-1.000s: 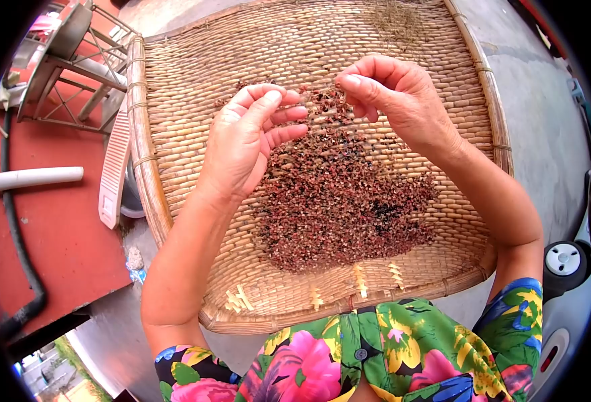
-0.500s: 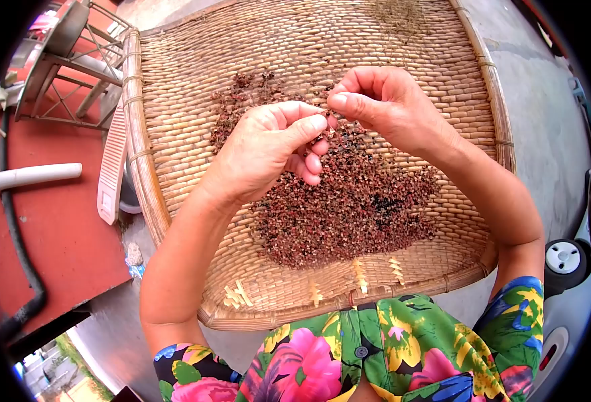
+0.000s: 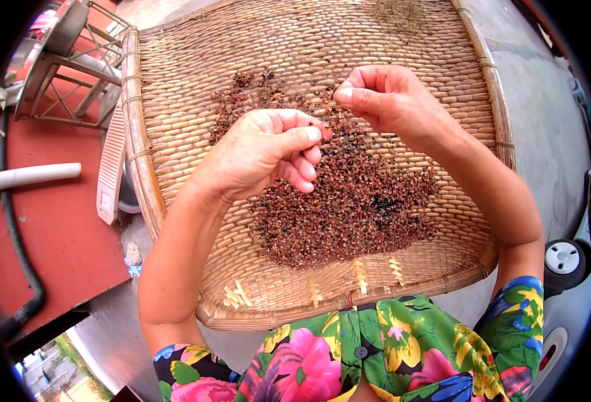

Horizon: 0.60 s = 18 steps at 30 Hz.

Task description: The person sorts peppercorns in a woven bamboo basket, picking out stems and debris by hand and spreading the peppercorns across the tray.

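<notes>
A heap of dried red-brown peppercorns (image 3: 349,214), with black seeds among them, lies on a large woven bamboo tray (image 3: 188,87). Over the heap's upper part, my left hand (image 3: 269,151) pinches a small cluster of peppercorns between thumb and forefinger; a dark bit shows at the fingertips. Slightly higher and to the right is my right hand (image 3: 392,104), its thumb and forefinger pressed together. Whatever is in that pinch is too small to make out. A narrow gap separates the two hands.
Thin stems (image 3: 399,17) lie at the tray's far end. On the left are a red surface (image 3: 61,234), a white pipe (image 3: 27,179), a metal-framed stand (image 3: 74,74) and a ribbed plastic piece (image 3: 111,167). A wheel (image 3: 563,258) stands to the right.
My hands have drawn slightly apart. The left one has shifted a little left and down, the right one a little to the right. Both keep their pinch.
</notes>
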Available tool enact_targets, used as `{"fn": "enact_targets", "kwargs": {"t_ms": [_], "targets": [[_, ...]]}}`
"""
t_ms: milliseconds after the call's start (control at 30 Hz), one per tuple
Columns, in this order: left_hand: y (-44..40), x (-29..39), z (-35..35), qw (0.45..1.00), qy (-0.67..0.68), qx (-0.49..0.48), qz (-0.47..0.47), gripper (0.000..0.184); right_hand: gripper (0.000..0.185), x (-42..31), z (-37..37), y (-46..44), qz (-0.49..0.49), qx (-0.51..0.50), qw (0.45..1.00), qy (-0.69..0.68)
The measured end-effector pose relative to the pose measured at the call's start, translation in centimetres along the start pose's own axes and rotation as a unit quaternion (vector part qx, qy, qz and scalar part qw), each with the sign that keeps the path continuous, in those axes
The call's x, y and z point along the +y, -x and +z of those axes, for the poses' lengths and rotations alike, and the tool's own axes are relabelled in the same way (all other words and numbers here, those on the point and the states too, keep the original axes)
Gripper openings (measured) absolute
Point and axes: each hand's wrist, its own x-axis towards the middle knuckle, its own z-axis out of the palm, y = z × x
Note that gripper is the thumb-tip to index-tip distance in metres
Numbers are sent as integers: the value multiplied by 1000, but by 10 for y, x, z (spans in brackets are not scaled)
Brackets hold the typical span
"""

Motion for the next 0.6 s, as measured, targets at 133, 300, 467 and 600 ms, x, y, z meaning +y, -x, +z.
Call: {"fn": "enact_targets", "kwargs": {"t_ms": [133,300,467,600], "targets": [[1,-1,-9,998,-26,-35,-37,20,20,-1,-12,-4,-22,30,999,-29],[-2,-4,-11,998,7,-62,-12,25,22,-5,-23,-6,-35,63,997,-31],[-14,-12,-11,996,48,-33,74,40,21,-4,-7,1,-18,-19,999,21],[-18,-18,-1,992,78,3,96,46,19,1,10,4,-37,-43,998,24]]}}
